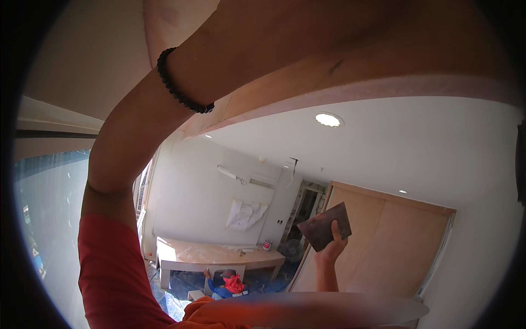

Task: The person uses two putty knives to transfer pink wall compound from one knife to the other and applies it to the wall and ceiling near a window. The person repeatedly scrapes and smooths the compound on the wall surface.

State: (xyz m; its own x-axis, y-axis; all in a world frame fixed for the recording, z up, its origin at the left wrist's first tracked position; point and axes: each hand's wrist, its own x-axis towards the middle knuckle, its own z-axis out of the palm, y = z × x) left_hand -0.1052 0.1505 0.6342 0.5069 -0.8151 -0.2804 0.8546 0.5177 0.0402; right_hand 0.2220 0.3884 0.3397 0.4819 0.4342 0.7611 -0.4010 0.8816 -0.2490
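Observation:
My left arm in a red sleeve rises along the left side and bends over the top of the view. A black beaded bracelet (178, 85) circles its wrist. Beyond the bracelet my left hand (307, 33) is very near and dark, beside a ceiling beam (350, 82); its fingers cannot be made out. At right of centre my raised right hand (330, 248) grips a dark brown, flat rectangular plate (323, 229). The thumb lies across its near face, and the other fingers are mostly hidden behind it. The plate is held tilted, away from any surface.
Below, a person (227, 282) in blue and red crouches by a long covered table (208, 253) bearing a red-and-white can (267, 245). Tall wooden panels (378, 241) stand at right, a window (55, 203) at left. The white ceiling has a round light (329, 119).

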